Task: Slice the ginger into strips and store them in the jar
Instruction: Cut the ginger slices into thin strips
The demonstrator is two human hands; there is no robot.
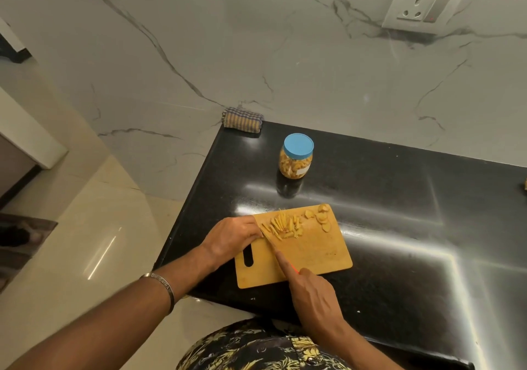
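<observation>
Nearest the body, a knife (278, 255) is gripped in the right hand (312, 295), whose fingers are curled round the orange handle with the forefinger laid along the blade's back. One wooden cutting board (313, 255) is seen on the black desk (399, 227). At its far left edge the left hand (231, 237) is set, its fingers bent down on a piece of ginger that is largely hidden beneath them. Just beside the blade one heap of ginger strips (283, 225) is found, too many to count; beyond it, some five or six round slices (320, 217) are left uncut. Farther back one jar (296, 155) is stood, its blue lid on, already largely filled. The slicing is judged partly done; jarring is still to come. One folded cloth (242, 120) is laid at the wall.
</observation>
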